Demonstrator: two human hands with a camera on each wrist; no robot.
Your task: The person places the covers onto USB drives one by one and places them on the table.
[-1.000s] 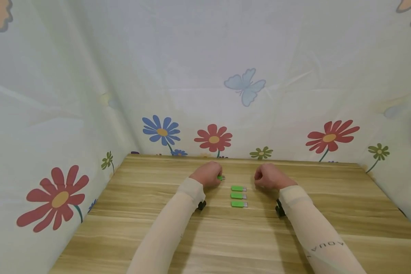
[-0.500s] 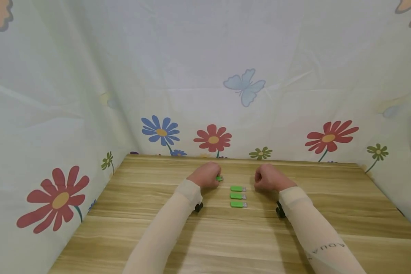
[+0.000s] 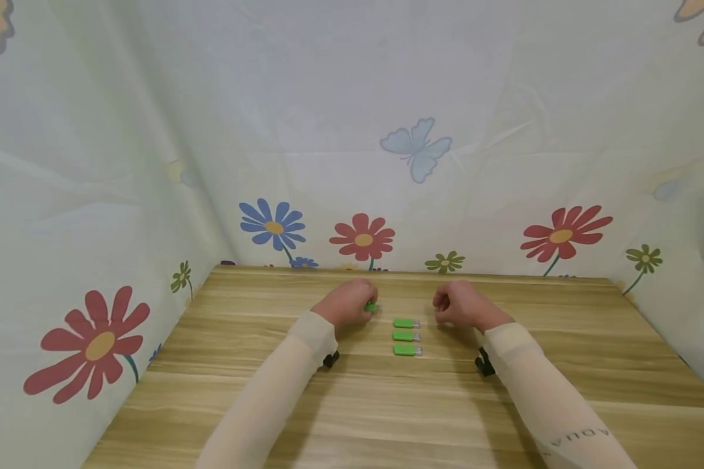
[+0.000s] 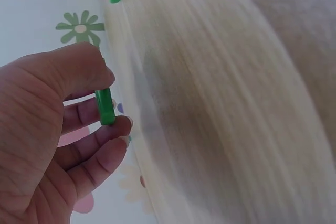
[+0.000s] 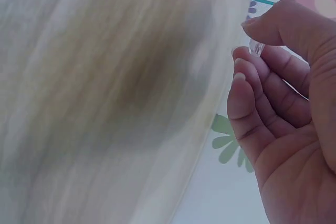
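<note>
In the head view my left hand (image 3: 345, 303) pinches a green USB stick (image 3: 371, 307) between thumb and fingers. The left wrist view shows that green stick (image 4: 105, 107) under the thumb, with its connector hidden. My right hand (image 3: 461, 305) is level with the left one across a gap. A small clear piece, likely a plastic cap (image 5: 256, 48), is pinched between its thumb and index finger in the right wrist view. Between and nearer than the hands, several green USB sticks (image 3: 407, 336) lie in a column, their connectors pointing right.
The wood-grain table (image 3: 387, 417) ends at a back edge close behind the hands. A pale curtain (image 3: 328, 130) printed with flowers and a butterfly hangs behind it and at both sides. Each wrist carries a small black camera.
My left hand has drifted slightly left with the green USB stick in its grip. The right hand has hardly moved, though its fingers have shifted a little. The column of sticks is unchanged.
</note>
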